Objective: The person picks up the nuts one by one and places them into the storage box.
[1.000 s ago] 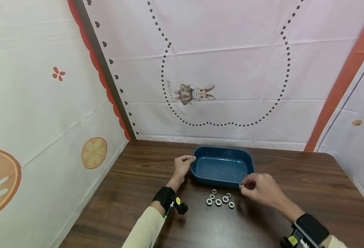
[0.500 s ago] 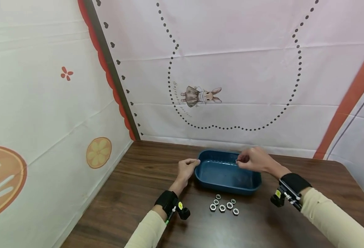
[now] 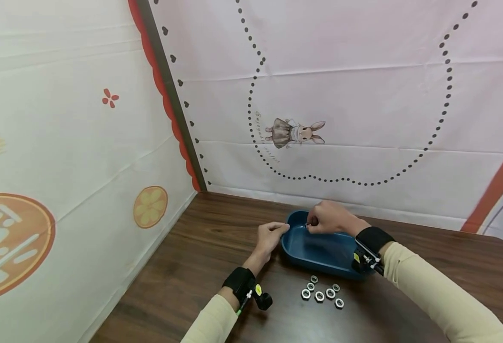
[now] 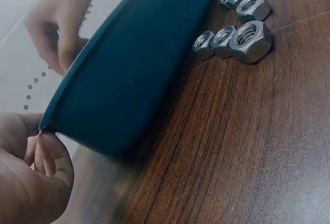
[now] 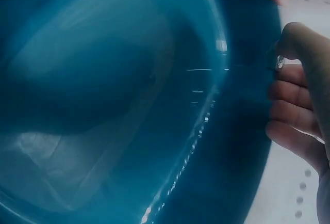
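A blue rectangular tray (image 3: pixel 320 250) with raised walls stands on the wooden table. Its left rim is pinched between the thumb and fingers of my left hand (image 3: pixel 268 239), as the left wrist view also shows. My right hand (image 3: pixel 332 218) is over the tray's far left part. Between its thumb and index finger it pinches a small metal nut (image 5: pixel 279 62), mostly covered by the fingers. Several hex nuts (image 3: pixel 319 297) of different sizes lie on the table in front of the tray; the left wrist view shows a large nut (image 4: pixel 251 42) close up.
The dark wood table (image 3: pixel 161 286) runs back to a white printed cloth (image 3: pixel 363 95) hanging behind the tray. Another printed cloth (image 3: pixel 84 157) borders the table on the left. The right forearm (image 3: pixel 444 290) reaches over the tray's right end.
My right hand has moved from the tray's near right corner, over its inside, to the far left part, with the nut held. The left hand stays on the rim. The head view has shifted.
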`<act>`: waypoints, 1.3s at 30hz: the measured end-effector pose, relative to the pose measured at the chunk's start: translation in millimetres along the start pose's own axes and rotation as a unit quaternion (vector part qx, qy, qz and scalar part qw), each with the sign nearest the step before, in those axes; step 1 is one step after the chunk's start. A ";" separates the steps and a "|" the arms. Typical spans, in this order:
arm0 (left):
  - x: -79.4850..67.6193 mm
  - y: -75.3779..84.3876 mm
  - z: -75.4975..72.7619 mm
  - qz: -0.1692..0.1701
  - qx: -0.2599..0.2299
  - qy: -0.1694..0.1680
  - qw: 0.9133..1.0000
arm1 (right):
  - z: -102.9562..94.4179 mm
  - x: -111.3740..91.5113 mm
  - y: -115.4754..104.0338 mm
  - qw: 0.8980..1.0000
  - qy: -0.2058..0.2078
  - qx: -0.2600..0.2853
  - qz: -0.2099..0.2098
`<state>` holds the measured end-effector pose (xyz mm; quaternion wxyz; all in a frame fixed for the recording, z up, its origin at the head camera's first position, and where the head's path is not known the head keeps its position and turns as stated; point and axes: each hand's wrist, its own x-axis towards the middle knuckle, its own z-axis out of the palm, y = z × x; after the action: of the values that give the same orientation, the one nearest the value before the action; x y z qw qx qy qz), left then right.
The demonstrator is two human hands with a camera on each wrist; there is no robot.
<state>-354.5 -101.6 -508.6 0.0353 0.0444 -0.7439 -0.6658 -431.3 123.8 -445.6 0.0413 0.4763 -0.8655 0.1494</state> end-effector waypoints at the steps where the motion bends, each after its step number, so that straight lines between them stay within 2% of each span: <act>1: -0.1 0.7 2.1 0.002 -0.002 -0.002 1.000 | 0.8 0.4 0.1 1.000 -0.011 -0.008 -0.003; 5: -1.8 4.3 8.7 0.005 -0.011 -0.009 1.000 | 2.6 2.8 0.8 0.998 -0.044 -0.037 -0.010; 16: -1.9 4.3 19.6 0.000 -0.022 -0.027 0.999 | 7.1 9.7 0.6 0.990 -0.126 -0.065 0.024; 27: 0.8 -0.4 23.2 0.004 -0.020 -0.030 0.999 | 15.5 6.3 3.5 0.989 -0.135 -0.044 0.047; 30: 1.2 -2.8 20.8 0.010 -0.017 -0.023 1.000 | 11.0 1.9 2.2 0.991 -0.119 -0.032 0.050; 34: 1.0 -4.4 13.5 0.013 -0.012 -0.008 1.000 | -3.7 -11.0 -6.2 0.997 -0.062 -0.015 0.050; 39: 1.9 -5.1 3.5 0.012 -0.019 0.007 1.000 | -23.8 -41.6 -25.5 0.997 0.018 -0.020 0.069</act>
<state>-356.6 -99.0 -514.1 0.0496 0.0397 -0.7317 -0.6787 -389.0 151.9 -426.3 0.0559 0.4117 -0.8983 0.1427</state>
